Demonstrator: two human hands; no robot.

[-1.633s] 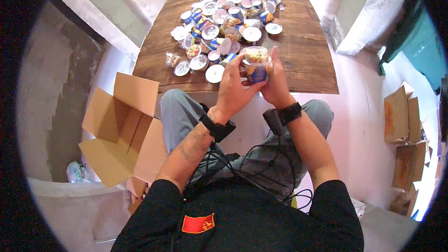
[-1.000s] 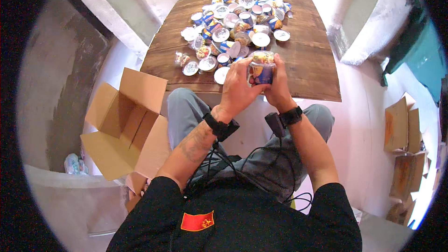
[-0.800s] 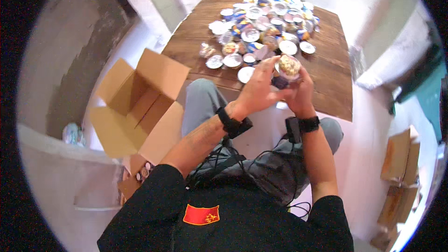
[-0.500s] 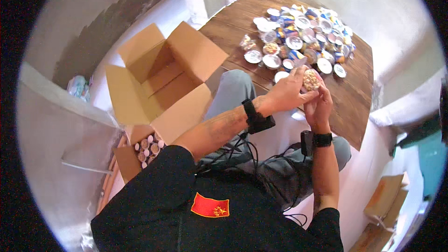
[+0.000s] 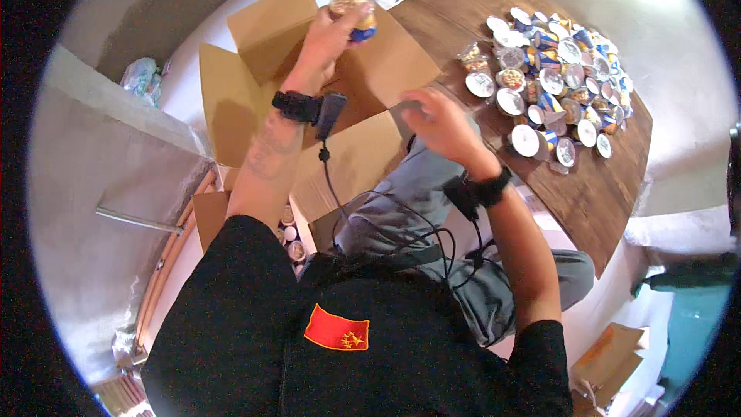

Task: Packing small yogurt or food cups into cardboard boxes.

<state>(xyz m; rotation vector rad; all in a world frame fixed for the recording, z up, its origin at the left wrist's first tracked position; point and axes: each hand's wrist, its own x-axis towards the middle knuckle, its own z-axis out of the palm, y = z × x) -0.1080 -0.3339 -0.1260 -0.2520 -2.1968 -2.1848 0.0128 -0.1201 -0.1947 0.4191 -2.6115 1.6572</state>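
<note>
My left hand (image 5: 323, 42) is wrapped round a snack cup (image 5: 352, 14) with a clear end that shows pale, nut-like pieces and a blue and yellow label. It holds the cup above an open cardboard box (image 5: 224, 108), near the box's far flaps. My right hand (image 5: 446, 130) hangs over my knee, between the box and the wooden table, with loosely bent fingers and nothing in it; motion blurs it slightly. On the table lies a heap of similar cups (image 5: 549, 81), many with white round ends.
The brown wooden table (image 5: 617, 208) reaches along my right side. A second, smaller box (image 5: 210, 220) beside my left arm holds several cups. Black cables (image 5: 401, 241) run from my wrists across my lap. Another carton (image 5: 610, 363) stands on the floor at lower right.
My left hand has carried the cup from beside the heap leftward over the open box. My right hand has let go of the cup and drawn back left. The view has shifted.
</note>
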